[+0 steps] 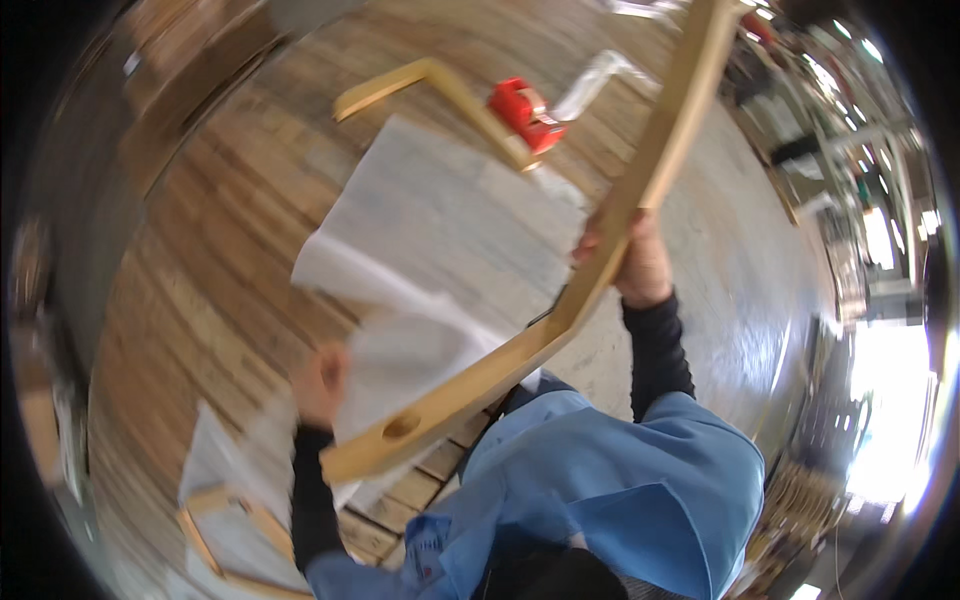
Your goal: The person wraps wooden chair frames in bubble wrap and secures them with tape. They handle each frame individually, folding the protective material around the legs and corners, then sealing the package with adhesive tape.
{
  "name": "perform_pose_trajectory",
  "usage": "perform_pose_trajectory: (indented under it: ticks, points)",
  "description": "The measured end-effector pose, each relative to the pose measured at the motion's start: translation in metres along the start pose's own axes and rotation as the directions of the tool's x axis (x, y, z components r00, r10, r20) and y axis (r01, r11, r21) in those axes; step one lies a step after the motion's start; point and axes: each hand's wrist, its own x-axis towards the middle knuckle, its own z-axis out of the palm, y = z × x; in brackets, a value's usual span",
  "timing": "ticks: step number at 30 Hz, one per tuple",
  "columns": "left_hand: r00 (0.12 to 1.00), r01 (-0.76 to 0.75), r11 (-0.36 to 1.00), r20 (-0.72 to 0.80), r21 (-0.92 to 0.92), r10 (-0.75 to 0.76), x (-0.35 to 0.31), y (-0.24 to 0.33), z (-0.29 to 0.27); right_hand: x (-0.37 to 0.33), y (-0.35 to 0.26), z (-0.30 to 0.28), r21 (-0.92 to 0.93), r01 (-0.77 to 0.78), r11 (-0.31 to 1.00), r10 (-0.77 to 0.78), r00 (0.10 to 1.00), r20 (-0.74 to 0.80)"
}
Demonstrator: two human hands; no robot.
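My right hand (645, 262) is closed around a long, bent wooden piece (480, 383), near the middle of its upper arm. The piece slants across the view, raised in front of me, with a dark oval spot or hole near its lower left end. Beside that end is my left hand (322, 382), blurred by motion, so its fingers cannot be made out. It is next to a thin, translucent white sheet (425, 205), which has a raised fold. Whether the left hand touches the sheet is unclear.
Beyond the sheet, another angled wooden piece (450, 88) lies beside a red tape dispenser (522, 112) and a white, apparently wrapped bent piece (597, 85). More angled wood (205, 540) rests on white sheeting at lower left. Cardboard boxes (190, 50) stand at upper left.
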Motion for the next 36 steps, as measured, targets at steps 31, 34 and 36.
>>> perform_pose_trajectory:
  ticks: [31, 34, 36]
  points:
    - [0.956, 0.055, 0.778, 0.191, 0.626, -0.221, -0.033, -0.075, 0.062, 0.049, 0.118, 0.080, -0.100, -0.301, 0.948, 0.307, 0.951, 0.043]
    - [0.955, 0.158, 0.781, 0.108, 0.604, -0.276, -0.064, -0.055, 0.104, 0.060, 0.149, 0.097, -0.085, -0.381, 0.921, 0.385, 0.922, 0.035]
    - [0.961, 0.237, 0.859, 0.019, 0.453, -0.275, -0.082, -0.058, 0.141, 0.081, 0.185, 0.107, -0.159, -0.398, 0.904, 0.416, 0.903, 0.104]
